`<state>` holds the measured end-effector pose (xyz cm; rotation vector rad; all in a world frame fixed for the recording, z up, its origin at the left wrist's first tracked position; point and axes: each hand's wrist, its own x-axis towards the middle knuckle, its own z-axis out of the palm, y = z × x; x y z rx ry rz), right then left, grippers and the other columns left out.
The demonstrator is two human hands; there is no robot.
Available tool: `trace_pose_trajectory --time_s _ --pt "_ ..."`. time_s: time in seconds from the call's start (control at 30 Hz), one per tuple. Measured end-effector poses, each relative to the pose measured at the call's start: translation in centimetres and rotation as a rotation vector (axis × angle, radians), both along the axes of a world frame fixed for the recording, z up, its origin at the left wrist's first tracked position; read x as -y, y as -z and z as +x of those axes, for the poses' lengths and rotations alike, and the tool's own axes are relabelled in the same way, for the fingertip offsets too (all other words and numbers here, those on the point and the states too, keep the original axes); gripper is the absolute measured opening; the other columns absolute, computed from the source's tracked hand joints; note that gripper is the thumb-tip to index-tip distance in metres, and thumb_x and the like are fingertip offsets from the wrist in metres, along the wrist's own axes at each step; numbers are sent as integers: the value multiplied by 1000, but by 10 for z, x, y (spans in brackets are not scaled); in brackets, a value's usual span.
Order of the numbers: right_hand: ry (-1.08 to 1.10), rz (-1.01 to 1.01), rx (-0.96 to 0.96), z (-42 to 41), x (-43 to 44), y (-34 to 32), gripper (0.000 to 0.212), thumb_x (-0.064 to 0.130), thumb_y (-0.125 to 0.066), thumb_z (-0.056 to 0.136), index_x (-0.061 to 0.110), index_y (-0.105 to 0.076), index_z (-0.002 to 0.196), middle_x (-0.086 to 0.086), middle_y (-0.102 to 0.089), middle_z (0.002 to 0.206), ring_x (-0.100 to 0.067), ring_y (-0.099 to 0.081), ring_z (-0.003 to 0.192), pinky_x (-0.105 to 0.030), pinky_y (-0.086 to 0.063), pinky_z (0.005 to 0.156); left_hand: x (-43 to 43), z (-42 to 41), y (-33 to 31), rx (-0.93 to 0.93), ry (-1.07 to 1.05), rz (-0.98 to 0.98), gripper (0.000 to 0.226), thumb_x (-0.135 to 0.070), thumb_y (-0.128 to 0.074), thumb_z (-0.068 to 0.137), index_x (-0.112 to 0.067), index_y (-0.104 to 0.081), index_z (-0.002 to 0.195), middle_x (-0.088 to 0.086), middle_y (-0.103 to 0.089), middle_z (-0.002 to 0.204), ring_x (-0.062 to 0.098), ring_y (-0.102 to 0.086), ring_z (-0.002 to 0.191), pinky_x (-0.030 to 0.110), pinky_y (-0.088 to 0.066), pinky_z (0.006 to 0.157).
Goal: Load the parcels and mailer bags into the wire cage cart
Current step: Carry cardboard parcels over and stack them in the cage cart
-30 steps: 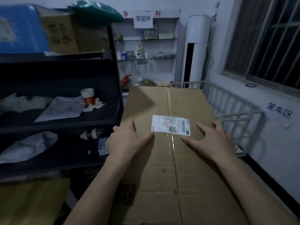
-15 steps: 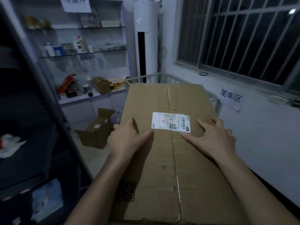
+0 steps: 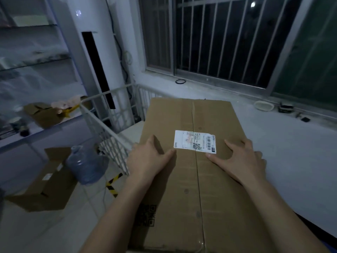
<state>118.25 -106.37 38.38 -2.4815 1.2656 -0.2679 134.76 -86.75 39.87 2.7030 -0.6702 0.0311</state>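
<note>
Large brown cardboard parcel (image 3: 182,115): long, flat, broad face up, with a clear-taped centre seam, a white shipping label (image 3: 195,142) across the seam and a printed black QR code (image 3: 146,215) near the close end. It is held level, and its far end lies over the white wire cage cart (image 3: 113,147), whose top is open.

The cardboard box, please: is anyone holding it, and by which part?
The left hand and right hand hold the cardboard box at its long side edges, thumbs on top beside the label.
</note>
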Motion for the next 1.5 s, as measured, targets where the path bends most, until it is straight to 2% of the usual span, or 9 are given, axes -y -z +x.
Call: trace_pose_trajectory --time_s 0.17,0.3,0.57,0.67,0.73,0.9,1.03,1.23,1.5 --pt "119 -10 -28 7 63 0 104 101 -42 58 47 -38 148 -2 -16 162 -46 -34 134 -55 -31 109 85 29 -1 -27 95 13 83 -89 -47 72 -27 -45 129 14 -57 110 35 -58 103 37 -40 71" --pt "218 2 -37 15 103 8 105 101 -41 58 47 -39 147 -1 -14 162 -47 -35 133 -55 -30 108 144 52 3 -44 178 13 82 -89 -49 70 -28 -48 125 15 -56 108 36 -59 101 39 -46 76" --pt "387 -14 -77 51 172 46 99 100 -39 59 49 -42 144 -3 -21 159 -45 -40 129 -55 -35 105 251 114 53 -103 358 39 86 -90 -49 69 -28 -44 128 17 -55 111 38 -59 103 40 -48 80" --pt "463 -18 -141 69 200 68 92 101 -37 61 52 -41 138 -6 -27 154 -46 -41 124 -58 -37 104 298 140 81 -209 427 50 90 -93 -47 66 -29 -41 129 17 -52 115 37 -57 107 40 -49 83" --pt "480 -34 -192 84 214 84 96 103 -32 61 49 -39 140 -8 -30 152 -48 -42 120 -59 -38 101 325 160 103 -306 452 56 93 -93 -49 66 -29 -38 132 18 -50 121 37 -53 113 40 -47 85" --pt "551 -33 -208 109 242 133 101 105 -29 59 46 -39 141 -7 -28 154 -49 -44 118 -60 -41 99 375 195 149 -376 499 124 108 -93 -55 59 -31 -28 143 20 -43 135 39 -46 123 42 -44 96" --pt "580 40 -197 128 259 175 98 99 -38 62 44 -39 143 -4 -22 157 -50 -38 126 -64 -35 104 402 213 184 -382 518 159 114 -92 -58 57 -34 -17 146 25 -36 139 42 -46 124 46 -46 97" --pt "611 106 -199 142 288 242 97 96 -44 63 41 -42 143 -1 -15 158 -48 -33 129 -62 -33 104 436 223 254 -438 494 219 120 -93 -59 52 -40 -8 146 22 -31 142 44 -47 123 53 -48 97" --pt "602 170 -188 158 335 396 96 97 -43 66 43 -43 145 4 -14 160 -48 -34 131 -63 -34 105 484 243 400 -405 508 264 120 -94 -58 54 -37 -9 147 22 -36 138 42 -50 118 50 -48 96"
